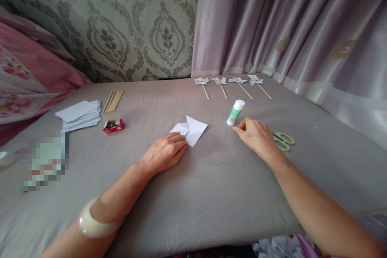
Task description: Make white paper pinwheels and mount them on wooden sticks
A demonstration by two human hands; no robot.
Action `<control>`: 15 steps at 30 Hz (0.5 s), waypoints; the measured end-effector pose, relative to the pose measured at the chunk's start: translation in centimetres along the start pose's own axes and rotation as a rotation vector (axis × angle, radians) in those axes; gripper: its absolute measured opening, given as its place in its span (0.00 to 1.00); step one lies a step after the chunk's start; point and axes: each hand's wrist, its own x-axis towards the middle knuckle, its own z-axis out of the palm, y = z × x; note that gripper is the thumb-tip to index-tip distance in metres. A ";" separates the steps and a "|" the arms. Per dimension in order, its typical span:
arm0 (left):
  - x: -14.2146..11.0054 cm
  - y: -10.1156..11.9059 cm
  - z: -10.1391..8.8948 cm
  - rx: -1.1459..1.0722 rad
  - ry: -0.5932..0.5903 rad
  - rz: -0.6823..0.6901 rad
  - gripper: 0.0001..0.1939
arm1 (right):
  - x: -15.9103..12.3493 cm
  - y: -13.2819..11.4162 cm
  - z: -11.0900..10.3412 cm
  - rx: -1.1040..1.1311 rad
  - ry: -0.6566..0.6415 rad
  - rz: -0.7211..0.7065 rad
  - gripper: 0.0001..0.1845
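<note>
A white sheet of paper (pixel 196 130), cut and partly folded toward its middle like a pinwheel, lies at the centre of the table. My left hand (pixel 166 149) is on its near left side, fingers together and curled, holding it down; the fingertips partly cover the paper. My right hand (pixel 255 135) is closed in a pinch beside the foot of a white and green glue stick (pixel 236 113). The glue stick looks upright with a slight lean. Whether the fingertips touch it, or hold something small, I cannot tell. Green-handled scissors (pixel 283 141) lie behind my right wrist, blades hidden.
Several finished paper pinwheels on sticks (pixel 237 82) lie in a row at the back. At left are a paper stack (pixel 80 115), thin wooden sticks (pixel 113 100) and an open red box (pixel 114 125). A blurred packet (pixel 46 159) and a white roll (pixel 6 159) lie farther left.
</note>
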 end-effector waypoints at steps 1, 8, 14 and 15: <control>0.0 -0.2 -0.1 -0.010 -0.012 0.002 0.15 | -0.6 -0.6 -0.2 -0.026 -0.055 -0.037 0.09; -0.4 -1.5 -0.4 -0.073 -0.042 0.020 0.14 | -2.5 -6.2 1.7 0.097 -0.124 -0.665 0.08; -0.8 -2.3 -0.8 -0.133 -0.039 0.033 0.13 | -1.9 -8.4 2.8 -0.023 -0.075 -0.954 0.10; -0.8 -2.4 -0.9 -0.137 -0.040 0.031 0.13 | -1.8 -8.5 2.9 -0.032 -0.071 -0.976 0.10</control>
